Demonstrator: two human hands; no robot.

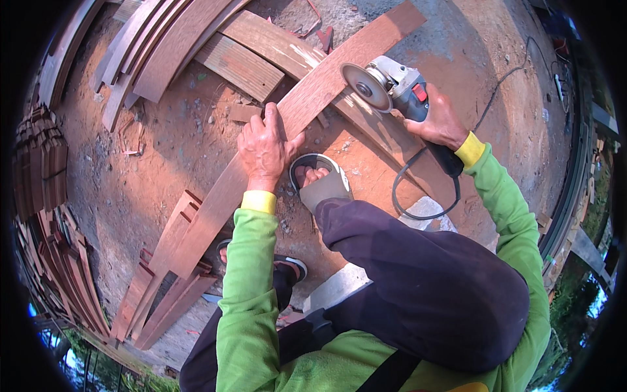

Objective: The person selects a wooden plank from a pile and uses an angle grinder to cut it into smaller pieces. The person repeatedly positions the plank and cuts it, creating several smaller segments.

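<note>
My left hand (264, 147) is wrapped over a long reddish-brown plank (310, 91) that runs diagonally from lower left to upper right. My right hand (437, 116) grips an angle grinder (405, 91) with a red switch; its disc (366, 88) is at the plank’s right side, over a lighter board (382, 134) crossing underneath. Whether the disc touches wood I cannot tell. The grinder’s cord (394, 196) loops down. My sandaled foot (313, 175) is just right of my left hand, under my bent leg.
Curved-looking board stacks lie at upper left (170, 46) and far left (39, 160). Short pieces (176, 307) lie at lower left. Pale blocks (330, 294) are beside my legs. Long dark lengths (568, 189) line the right edge. The ground (111, 183) is reddish dirt with debris.
</note>
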